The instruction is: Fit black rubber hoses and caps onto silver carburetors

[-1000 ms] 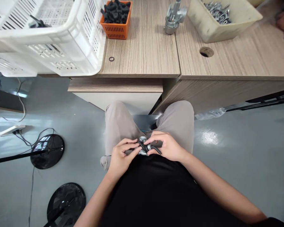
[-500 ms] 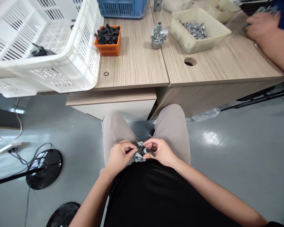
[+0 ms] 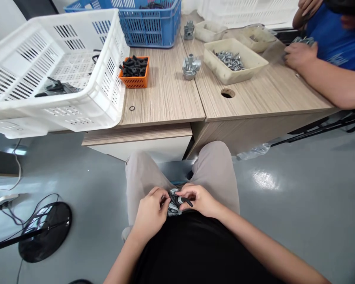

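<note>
We had both hands low in our lap, well below the desk edge; the metal part [image 3: 173,210] sat between them, just in front of the black shirt [image 3: 177,244] and between the thighs; our left hand [image 3: 152,208] was narrow, thumb and fingertips bent together on the part's left side, exact pinch point hidden; our right hand [image 3: 203,202] held the part's right side, thumb and fingers around a black hose [image 3: 187,201] that stuck out toward the right palm.

On the desk [image 3: 165,100] we had a second metal body [image 3: 190,67], upright; an orange basket [image 3: 136,83] of black pieces [image 3: 134,66] to its left; a thin black ring [image 3: 132,110] nearer us; a cream tray [image 3: 239,75] of small metal fittings [image 3: 229,59] to its right; a white crate [image 3: 105,100] far left, a blue crate [image 3: 149,29] behind the basket; a co-worker's hand [image 3: 300,56] rested at far right.
</note>
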The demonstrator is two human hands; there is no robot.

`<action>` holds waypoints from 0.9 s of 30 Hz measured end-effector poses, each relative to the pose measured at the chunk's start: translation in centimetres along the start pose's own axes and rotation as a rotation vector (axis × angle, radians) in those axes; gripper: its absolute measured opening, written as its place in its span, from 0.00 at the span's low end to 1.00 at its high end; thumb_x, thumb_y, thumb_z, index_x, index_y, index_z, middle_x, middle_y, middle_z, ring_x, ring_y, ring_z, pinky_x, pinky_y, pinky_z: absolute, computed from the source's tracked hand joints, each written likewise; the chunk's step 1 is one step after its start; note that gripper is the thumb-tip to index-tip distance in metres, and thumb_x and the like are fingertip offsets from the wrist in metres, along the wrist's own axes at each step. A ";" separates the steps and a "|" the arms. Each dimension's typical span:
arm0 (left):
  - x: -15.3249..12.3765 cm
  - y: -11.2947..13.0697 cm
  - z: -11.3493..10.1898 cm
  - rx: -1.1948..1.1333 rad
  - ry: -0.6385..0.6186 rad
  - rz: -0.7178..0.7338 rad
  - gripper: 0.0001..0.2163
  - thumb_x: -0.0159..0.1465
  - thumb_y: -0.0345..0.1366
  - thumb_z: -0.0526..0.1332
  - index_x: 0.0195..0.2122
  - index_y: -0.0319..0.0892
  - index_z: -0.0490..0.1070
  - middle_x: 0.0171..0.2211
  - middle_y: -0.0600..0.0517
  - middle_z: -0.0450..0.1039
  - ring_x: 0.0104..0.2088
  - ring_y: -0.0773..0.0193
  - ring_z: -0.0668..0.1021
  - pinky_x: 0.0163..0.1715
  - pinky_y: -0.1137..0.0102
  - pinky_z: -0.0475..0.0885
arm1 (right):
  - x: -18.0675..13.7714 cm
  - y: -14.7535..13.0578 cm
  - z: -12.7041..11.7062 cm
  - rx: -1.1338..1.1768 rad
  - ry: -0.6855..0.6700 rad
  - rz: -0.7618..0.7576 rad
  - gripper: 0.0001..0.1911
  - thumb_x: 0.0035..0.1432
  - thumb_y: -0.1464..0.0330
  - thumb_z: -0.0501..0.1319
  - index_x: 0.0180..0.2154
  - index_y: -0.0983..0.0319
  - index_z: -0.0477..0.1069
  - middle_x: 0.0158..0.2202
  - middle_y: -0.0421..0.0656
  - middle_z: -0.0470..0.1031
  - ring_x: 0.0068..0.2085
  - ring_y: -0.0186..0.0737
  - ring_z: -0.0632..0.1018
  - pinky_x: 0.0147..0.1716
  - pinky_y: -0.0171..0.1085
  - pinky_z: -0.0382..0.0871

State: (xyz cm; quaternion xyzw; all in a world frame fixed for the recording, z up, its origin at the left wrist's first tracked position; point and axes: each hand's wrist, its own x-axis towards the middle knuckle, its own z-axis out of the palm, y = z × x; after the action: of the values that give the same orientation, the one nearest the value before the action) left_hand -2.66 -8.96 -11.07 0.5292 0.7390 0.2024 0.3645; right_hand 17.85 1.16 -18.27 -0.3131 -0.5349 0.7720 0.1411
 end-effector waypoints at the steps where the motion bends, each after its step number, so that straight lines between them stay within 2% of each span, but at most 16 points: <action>1: -0.2 0.2 0.1 0.001 0.011 -0.008 0.06 0.71 0.36 0.57 0.38 0.45 0.73 0.41 0.51 0.77 0.36 0.62 0.79 0.37 0.68 0.69 | -0.1 -0.1 0.0 0.024 0.000 -0.002 0.26 0.44 0.60 0.83 0.45 0.61 0.84 0.40 0.41 0.74 0.36 0.34 0.78 0.39 0.36 0.72; 7: -0.6 0.3 0.4 0.001 0.046 -0.026 0.08 0.72 0.37 0.54 0.40 0.45 0.72 0.41 0.49 0.77 0.40 0.58 0.79 0.41 0.64 0.71 | -0.4 -0.3 0.4 0.101 0.066 0.049 0.25 0.43 0.66 0.84 0.43 0.61 0.81 0.34 0.38 0.78 0.34 0.33 0.78 0.39 0.33 0.72; 11: -0.3 -0.5 0.9 -0.013 0.112 -0.068 0.09 0.72 0.38 0.54 0.39 0.45 0.72 0.39 0.48 0.77 0.39 0.56 0.80 0.40 0.63 0.71 | 0.0 -0.3 0.3 0.211 -0.013 0.057 0.23 0.49 0.64 0.82 0.45 0.61 0.81 0.37 0.41 0.83 0.38 0.36 0.82 0.42 0.34 0.74; 15: -0.3 -0.9 1.2 -0.105 0.149 -0.128 0.09 0.70 0.42 0.56 0.39 0.44 0.73 0.37 0.49 0.78 0.34 0.59 0.80 0.34 0.66 0.71 | 0.4 -0.3 -0.2 0.278 -0.072 0.120 0.23 0.52 0.61 0.80 0.48 0.61 0.82 0.45 0.45 0.84 0.44 0.38 0.83 0.47 0.36 0.75; 18: -0.4 -0.6 1.0 -0.116 0.164 -0.135 0.08 0.68 0.41 0.58 0.38 0.44 0.74 0.36 0.50 0.78 0.30 0.62 0.79 0.30 0.69 0.71 | 0.4 -0.6 -0.4 0.358 -0.071 0.197 0.23 0.53 0.58 0.80 0.47 0.61 0.83 0.45 0.45 0.83 0.42 0.36 0.82 0.46 0.35 0.76; 22: -0.8 0.1 0.5 -0.096 0.196 -0.132 0.06 0.64 0.39 0.61 0.33 0.44 0.73 0.31 0.53 0.75 0.26 0.67 0.76 0.28 0.71 0.69 | 0.1 -1.1 -0.3 0.448 -0.120 0.312 0.24 0.51 0.60 0.81 0.48 0.61 0.83 0.47 0.45 0.83 0.43 0.35 0.82 0.47 0.35 0.77; 27: -1.5 0.7 0.2 -0.187 0.218 -0.180 0.06 0.61 0.38 0.63 0.29 0.44 0.73 0.28 0.54 0.74 0.26 0.66 0.77 0.28 0.73 0.71 | 0.2 -1.0 -0.2 0.458 -0.199 0.298 0.26 0.48 0.61 0.82 0.48 0.61 0.83 0.46 0.45 0.83 0.42 0.35 0.83 0.46 0.34 0.76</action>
State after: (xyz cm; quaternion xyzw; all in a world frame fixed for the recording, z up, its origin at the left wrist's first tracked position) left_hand -1.78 -10.17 -10.25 0.3996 0.7965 0.2931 0.3464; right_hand 17.66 1.80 -17.42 -0.2709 -0.3061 0.9118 0.0400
